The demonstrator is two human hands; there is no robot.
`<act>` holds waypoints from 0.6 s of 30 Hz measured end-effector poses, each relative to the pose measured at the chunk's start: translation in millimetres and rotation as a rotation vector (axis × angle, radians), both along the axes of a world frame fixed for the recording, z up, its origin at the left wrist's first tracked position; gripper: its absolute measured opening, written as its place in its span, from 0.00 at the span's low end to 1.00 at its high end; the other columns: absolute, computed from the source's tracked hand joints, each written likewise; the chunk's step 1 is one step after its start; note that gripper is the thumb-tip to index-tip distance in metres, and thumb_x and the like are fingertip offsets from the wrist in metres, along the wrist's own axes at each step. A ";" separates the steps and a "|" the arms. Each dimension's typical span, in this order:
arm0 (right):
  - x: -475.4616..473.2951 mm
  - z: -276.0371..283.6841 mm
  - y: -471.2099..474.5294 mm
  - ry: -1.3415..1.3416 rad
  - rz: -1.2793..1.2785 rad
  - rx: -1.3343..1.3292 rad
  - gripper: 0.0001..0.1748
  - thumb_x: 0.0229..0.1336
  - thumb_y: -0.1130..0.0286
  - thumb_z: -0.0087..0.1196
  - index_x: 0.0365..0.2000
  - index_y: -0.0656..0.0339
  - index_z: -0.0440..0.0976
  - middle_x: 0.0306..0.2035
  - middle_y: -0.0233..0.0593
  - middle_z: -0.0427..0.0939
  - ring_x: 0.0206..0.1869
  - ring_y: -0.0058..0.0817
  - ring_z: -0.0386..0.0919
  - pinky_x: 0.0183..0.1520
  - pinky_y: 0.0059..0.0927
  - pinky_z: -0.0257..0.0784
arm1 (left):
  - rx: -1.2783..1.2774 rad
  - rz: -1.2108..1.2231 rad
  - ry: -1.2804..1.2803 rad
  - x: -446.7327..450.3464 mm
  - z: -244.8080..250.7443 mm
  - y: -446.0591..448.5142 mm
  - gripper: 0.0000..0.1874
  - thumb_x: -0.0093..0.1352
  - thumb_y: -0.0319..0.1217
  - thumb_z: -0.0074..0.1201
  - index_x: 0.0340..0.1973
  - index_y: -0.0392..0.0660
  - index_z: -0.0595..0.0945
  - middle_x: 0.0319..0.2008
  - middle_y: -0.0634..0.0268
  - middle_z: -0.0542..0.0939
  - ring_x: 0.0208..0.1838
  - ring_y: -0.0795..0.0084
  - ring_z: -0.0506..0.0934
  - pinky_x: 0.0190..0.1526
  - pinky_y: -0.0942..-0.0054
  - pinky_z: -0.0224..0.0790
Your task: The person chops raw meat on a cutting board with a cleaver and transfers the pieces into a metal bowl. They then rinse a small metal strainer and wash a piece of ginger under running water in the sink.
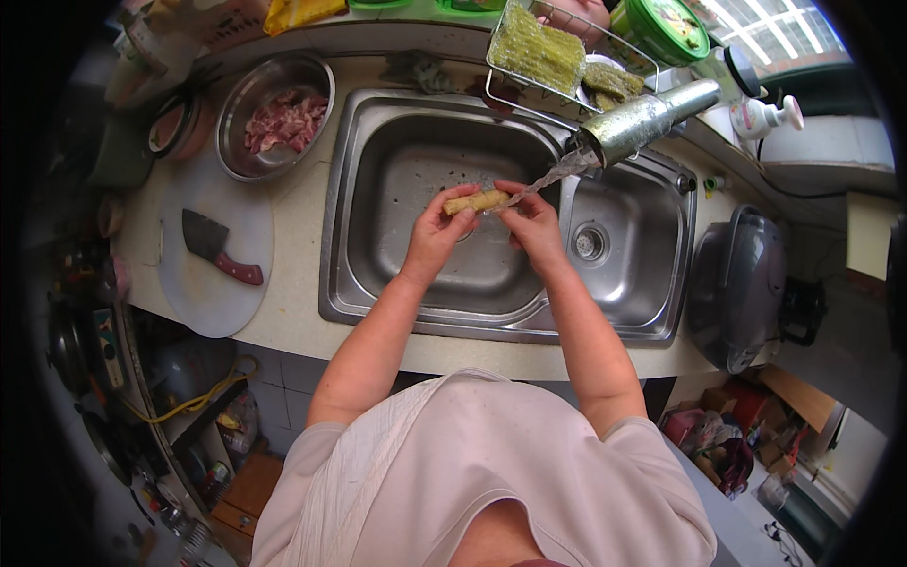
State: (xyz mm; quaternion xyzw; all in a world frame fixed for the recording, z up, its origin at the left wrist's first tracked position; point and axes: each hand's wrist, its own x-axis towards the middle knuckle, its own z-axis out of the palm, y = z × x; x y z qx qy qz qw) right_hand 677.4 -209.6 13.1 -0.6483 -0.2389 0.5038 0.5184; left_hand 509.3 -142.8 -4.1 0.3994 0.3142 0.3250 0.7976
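Observation:
My left hand (440, 232) grips one end of a piece of ginger root (473, 202), thumb in front and fingers behind. At its other end, my right hand (533, 225) holds the same piece. Both hands are over the large basin of a stainless steel double sink (397, 283). A stream of water (554, 174) runs from the metal faucet (631, 127) onto the ginger and my right fingers. Small dark bits (464, 174) lie on the basin floor behind my hands. The smaller basin to the right has a drain strainer (589, 242).
On the left, a cleaver (212, 241) lies on a round white cutting board (191, 301). Behind it stands a steel bowl (234, 152) of cut raw meat (283, 124). A wire rack (538, 106) with green scouring pads (542, 53) is behind the sink. A grey plastic basin (737, 290) leans at the right.

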 end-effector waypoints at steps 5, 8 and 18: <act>11.4 -0.3 0.4 -0.029 -0.009 0.038 0.26 0.54 0.69 0.65 0.53 0.61 0.72 0.43 0.34 0.78 0.24 0.11 0.69 0.19 0.17 0.60 | -0.095 -0.138 0.136 1.3 1.5 4.5 0.23 0.72 0.27 0.55 0.61 0.37 0.73 0.52 0.60 0.80 0.51 0.71 0.81 0.53 0.78 0.75; 18.0 -0.1 4.7 -0.284 0.109 0.130 0.28 0.54 0.69 0.65 0.54 0.61 0.71 0.43 0.33 0.78 0.26 0.10 0.69 0.23 0.15 0.61 | -0.134 -0.214 0.220 3.0 5.1 8.7 0.24 0.72 0.28 0.56 0.62 0.37 0.73 0.51 0.60 0.81 0.50 0.70 0.81 0.52 0.78 0.76; 16.4 5.5 4.3 -0.224 0.244 0.260 0.27 0.54 0.73 0.63 0.56 0.59 0.72 0.42 0.27 0.76 0.28 0.07 0.65 0.30 0.13 0.63 | -0.293 -0.333 0.204 -5.1 18.4 14.8 0.24 0.73 0.30 0.52 0.63 0.38 0.72 0.52 0.61 0.80 0.51 0.72 0.80 0.49 0.75 0.76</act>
